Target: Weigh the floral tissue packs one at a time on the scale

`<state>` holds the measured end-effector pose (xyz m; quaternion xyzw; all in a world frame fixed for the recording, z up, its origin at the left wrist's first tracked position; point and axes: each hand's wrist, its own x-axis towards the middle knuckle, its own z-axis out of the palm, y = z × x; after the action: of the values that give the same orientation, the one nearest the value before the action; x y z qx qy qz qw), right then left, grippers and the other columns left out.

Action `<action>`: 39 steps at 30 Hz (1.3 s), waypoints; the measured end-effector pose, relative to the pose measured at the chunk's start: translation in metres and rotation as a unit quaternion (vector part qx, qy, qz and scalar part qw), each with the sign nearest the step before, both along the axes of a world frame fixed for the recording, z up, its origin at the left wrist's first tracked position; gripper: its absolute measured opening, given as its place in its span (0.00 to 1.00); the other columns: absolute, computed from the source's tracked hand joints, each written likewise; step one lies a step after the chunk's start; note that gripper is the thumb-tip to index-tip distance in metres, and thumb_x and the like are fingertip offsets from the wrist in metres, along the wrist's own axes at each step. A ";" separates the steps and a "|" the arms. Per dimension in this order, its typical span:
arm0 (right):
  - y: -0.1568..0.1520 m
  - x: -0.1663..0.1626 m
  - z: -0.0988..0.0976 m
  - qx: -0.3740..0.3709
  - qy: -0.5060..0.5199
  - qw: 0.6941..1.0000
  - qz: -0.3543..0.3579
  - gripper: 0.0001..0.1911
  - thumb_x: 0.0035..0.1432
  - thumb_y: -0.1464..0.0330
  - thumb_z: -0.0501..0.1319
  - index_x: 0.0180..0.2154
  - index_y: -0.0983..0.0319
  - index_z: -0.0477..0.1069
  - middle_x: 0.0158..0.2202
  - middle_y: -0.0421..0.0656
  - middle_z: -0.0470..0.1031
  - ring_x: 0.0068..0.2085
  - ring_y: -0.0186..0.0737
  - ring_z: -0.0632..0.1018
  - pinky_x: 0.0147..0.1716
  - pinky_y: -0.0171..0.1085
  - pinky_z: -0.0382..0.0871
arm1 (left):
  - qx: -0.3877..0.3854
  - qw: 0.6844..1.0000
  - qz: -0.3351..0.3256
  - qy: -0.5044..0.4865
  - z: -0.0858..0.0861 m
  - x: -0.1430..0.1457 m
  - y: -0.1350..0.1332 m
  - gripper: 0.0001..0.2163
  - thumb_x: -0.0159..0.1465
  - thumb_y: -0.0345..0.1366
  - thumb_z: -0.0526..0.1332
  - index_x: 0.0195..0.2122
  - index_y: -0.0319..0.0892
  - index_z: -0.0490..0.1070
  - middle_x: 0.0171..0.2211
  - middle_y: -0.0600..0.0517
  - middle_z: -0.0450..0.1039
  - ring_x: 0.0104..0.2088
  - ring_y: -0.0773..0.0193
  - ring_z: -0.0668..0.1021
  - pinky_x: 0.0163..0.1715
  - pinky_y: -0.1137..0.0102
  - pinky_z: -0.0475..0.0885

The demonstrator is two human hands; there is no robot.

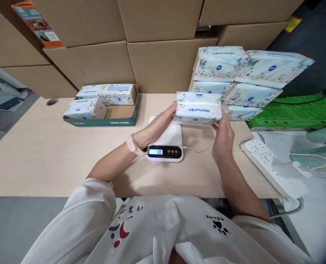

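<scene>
Between my two hands is a pack of tissues (198, 108) in pale blue floral wrapping, held up above the table. My left hand (164, 123) grips its left end, and my right hand (223, 137) grips its right end. Below and to the left of the pack sits a white digital scale (168, 136), its display reading 0.0; my left forearm crosses over part of it. Just behind my right hand rises a stack of similar tissue packs (220, 66). A shallow green-sided cardboard tray (121, 113) at left holds 3 more packs (82, 109), with bare cardboard at its front right.
Large cardboard boxes (163, 68) form a wall along the back of the wooden table (69, 157). A white power strip (273, 165) lies at the right edge, and a cable (198, 149) runs to the scale. Behind it is a green plastic crate (297, 110).
</scene>
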<state>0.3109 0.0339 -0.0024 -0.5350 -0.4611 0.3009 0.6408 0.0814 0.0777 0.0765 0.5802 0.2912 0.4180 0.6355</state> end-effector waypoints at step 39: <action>-0.028 -0.047 0.000 -0.076 -0.024 0.991 0.104 0.32 0.69 0.41 0.56 0.61 0.53 0.76 0.64 0.47 0.80 0.66 0.51 0.79 0.73 0.60 0.65 | -0.025 0.987 0.102 0.120 -0.057 -0.117 -0.087 0.41 0.70 0.71 0.44 0.78 0.55 0.51 0.82 0.59 0.37 0.81 0.55 0.43 0.82 0.55 0.44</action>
<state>0.2639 0.0056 -0.0025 -0.5383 -0.5049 0.3871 0.5527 -0.0355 -0.0094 0.0196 0.5769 0.4335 0.4010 0.5643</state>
